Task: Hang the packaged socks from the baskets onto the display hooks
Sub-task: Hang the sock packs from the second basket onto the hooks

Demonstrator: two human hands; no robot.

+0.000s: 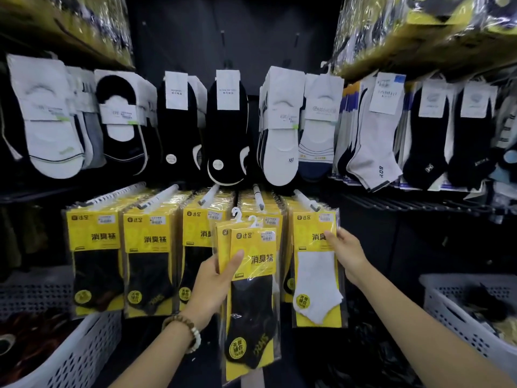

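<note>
Left grip [213, 284] clamped on black-sock packs [251, 312], forearm raised, right grip [348, 254] touching white-sock pack [316, 278], closure unclear

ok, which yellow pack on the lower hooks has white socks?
The rightmost pack, touched by the right hand; the other front packs show black socks.

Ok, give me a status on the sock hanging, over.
Left hand grips two black-sock packs, not yet hooked. Right hand pinches the edge of the white-sock pack hanging on the rightmost lower hook. Neighbouring hooks heavily loaded.
</note>
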